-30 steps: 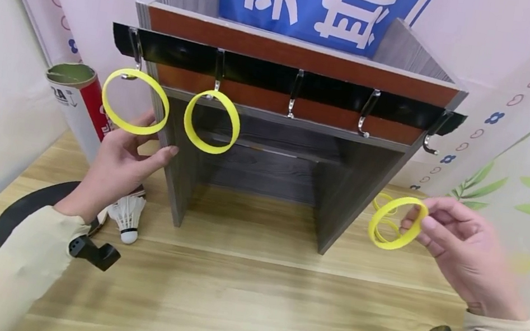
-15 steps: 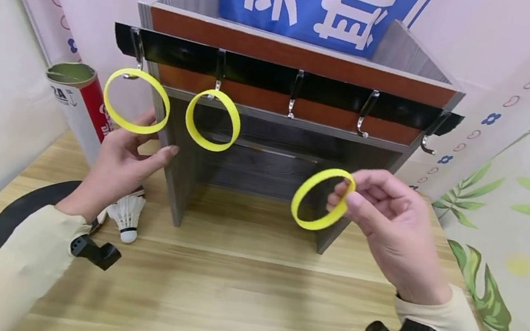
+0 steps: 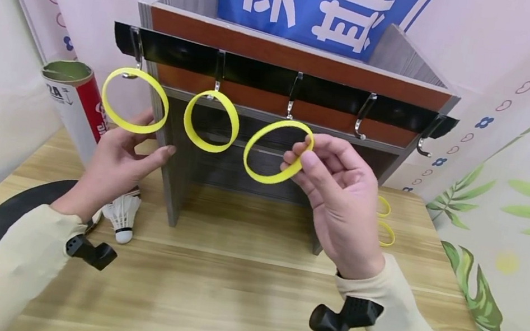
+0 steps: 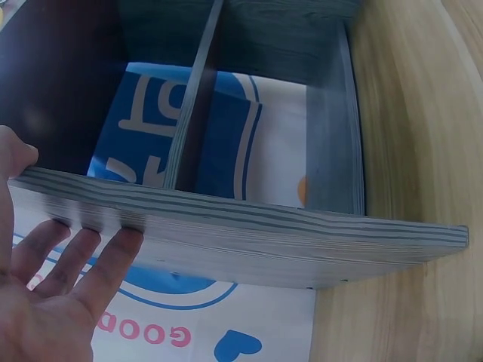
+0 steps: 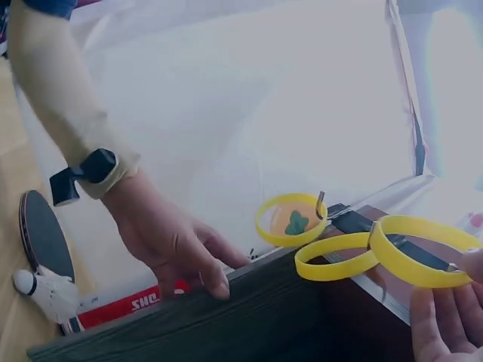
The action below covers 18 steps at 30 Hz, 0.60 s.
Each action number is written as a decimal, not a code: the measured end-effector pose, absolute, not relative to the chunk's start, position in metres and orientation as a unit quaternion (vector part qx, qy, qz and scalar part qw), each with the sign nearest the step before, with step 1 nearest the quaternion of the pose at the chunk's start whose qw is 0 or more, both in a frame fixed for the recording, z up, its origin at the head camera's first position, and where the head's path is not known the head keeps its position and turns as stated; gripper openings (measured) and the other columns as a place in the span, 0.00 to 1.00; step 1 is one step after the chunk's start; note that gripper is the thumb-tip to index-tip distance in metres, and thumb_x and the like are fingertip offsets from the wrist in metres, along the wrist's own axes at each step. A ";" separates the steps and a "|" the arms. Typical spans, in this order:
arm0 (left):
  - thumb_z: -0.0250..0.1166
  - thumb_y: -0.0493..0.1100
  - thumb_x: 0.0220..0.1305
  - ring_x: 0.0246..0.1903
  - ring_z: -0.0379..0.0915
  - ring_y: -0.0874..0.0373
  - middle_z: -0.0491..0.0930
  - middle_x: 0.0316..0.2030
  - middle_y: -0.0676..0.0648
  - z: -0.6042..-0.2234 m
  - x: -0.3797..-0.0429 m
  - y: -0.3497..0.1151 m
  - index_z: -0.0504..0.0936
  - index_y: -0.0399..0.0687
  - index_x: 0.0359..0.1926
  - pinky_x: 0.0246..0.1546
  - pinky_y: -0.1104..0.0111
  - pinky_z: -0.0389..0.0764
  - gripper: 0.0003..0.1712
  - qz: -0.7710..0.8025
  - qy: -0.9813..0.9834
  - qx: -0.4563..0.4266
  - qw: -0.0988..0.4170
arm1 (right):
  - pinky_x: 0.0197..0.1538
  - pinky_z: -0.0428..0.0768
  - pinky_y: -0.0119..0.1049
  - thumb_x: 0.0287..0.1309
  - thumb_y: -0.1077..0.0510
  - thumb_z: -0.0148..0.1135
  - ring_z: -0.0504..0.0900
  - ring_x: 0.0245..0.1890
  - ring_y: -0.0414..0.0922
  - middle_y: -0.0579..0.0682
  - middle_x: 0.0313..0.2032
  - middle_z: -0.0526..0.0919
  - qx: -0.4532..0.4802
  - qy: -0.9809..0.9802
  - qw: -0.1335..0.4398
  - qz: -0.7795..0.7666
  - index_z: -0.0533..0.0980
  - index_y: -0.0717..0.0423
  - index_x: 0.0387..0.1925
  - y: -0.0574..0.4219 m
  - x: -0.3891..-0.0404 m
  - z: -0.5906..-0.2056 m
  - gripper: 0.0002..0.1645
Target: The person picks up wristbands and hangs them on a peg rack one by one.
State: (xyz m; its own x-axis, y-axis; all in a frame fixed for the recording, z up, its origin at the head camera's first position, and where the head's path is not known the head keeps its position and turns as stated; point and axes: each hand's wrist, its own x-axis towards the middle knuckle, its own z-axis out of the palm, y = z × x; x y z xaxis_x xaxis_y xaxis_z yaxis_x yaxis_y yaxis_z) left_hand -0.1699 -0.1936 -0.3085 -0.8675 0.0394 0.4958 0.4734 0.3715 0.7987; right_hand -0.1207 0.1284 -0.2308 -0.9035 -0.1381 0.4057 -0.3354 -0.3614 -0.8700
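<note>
My right hand (image 3: pixel 341 199) pinches a yellow ring (image 3: pixel 268 180) between thumb and fingers. The ring's top is just below the middle hook (image 3: pixel 290 109) of a black hook rail (image 3: pixel 257 72). Two more yellow rings hang from the rail: one ring (image 3: pixel 165 109) on the far left hook, another ring (image 3: pixel 236 127) on the hook beside it. My left hand (image 3: pixel 118 162) holds the left side panel of a grey wooden shelf (image 3: pixel 174 175). In the left wrist view its thumb is at the panel's edge (image 4: pixel 249 210), with the fingers (image 4: pixel 113 264) against the outer face.
Two yellow rings (image 3: pixel 386 234) lie on the wooden table (image 3: pixel 226 296) right of the shelf. At left stand a red and white tube (image 3: pixel 82 106), a shuttlecock (image 3: pixel 122 219) and a black table tennis bat (image 3: pixel 19 210). A blue sheet with white characters (image 3: pixel 308 2) rises behind the shelf.
My right hand has carried its yellow ring leftward and up, from right of the shelf to the middle hook. My left hand has stayed on the side panel.
</note>
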 end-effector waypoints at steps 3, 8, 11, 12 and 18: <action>0.68 0.31 0.66 0.57 0.75 0.75 0.67 0.78 0.42 -0.309 -0.170 -0.194 0.76 0.42 0.72 0.52 0.86 0.79 0.33 -0.545 -0.799 -0.162 0.197 | 0.58 0.89 0.40 0.71 0.74 0.54 0.90 0.44 0.43 0.48 0.42 0.87 0.195 -0.546 0.063 0.812 0.81 0.54 0.45 0.120 -0.124 -0.230 0.15; 0.68 0.30 0.67 0.56 0.76 0.75 0.65 0.79 0.41 -0.309 -0.170 -0.194 0.75 0.39 0.72 0.49 0.83 0.81 0.33 -0.554 -0.795 -0.163 0.186 | 0.56 0.89 0.37 0.72 0.73 0.53 0.89 0.44 0.42 0.47 0.42 0.87 0.171 -0.522 0.087 0.831 0.80 0.53 0.45 0.112 -0.129 -0.232 0.15; 0.68 0.30 0.67 0.56 0.76 0.75 0.65 0.78 0.41 -0.308 -0.170 -0.194 0.75 0.40 0.72 0.50 0.83 0.81 0.33 -0.552 -0.796 -0.164 0.188 | 0.54 0.89 0.34 0.72 0.72 0.54 0.89 0.45 0.42 0.47 0.42 0.86 0.161 -0.517 0.103 0.835 0.80 0.53 0.45 0.110 -0.131 -0.233 0.14; 0.68 0.30 0.67 0.56 0.76 0.75 0.66 0.78 0.41 -0.308 -0.170 -0.194 0.75 0.40 0.72 0.50 0.84 0.80 0.33 -0.551 -0.796 -0.165 0.189 | 0.53 0.89 0.33 0.72 0.72 0.55 0.89 0.45 0.42 0.47 0.42 0.86 0.159 -0.517 0.106 0.834 0.80 0.53 0.45 0.109 -0.131 -0.234 0.14; 0.68 0.31 0.66 0.57 0.75 0.75 0.65 0.79 0.41 -0.308 -0.169 -0.194 0.74 0.41 0.73 0.50 0.84 0.80 0.34 -0.551 -0.797 -0.162 0.187 | 0.53 0.88 0.32 0.71 0.72 0.56 0.89 0.43 0.41 0.47 0.41 0.87 0.150 -0.530 0.107 0.828 0.80 0.52 0.44 0.110 -0.133 -0.238 0.14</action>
State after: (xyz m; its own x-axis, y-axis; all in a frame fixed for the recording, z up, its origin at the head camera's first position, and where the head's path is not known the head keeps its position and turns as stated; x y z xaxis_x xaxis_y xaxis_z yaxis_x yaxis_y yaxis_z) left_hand -0.1693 -0.1941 -0.3082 -0.8778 0.0518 0.4762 0.4638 0.3408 0.8178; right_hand -0.1327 0.1102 -0.2381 -0.9324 0.0173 0.3611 -0.3353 -0.4147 -0.8459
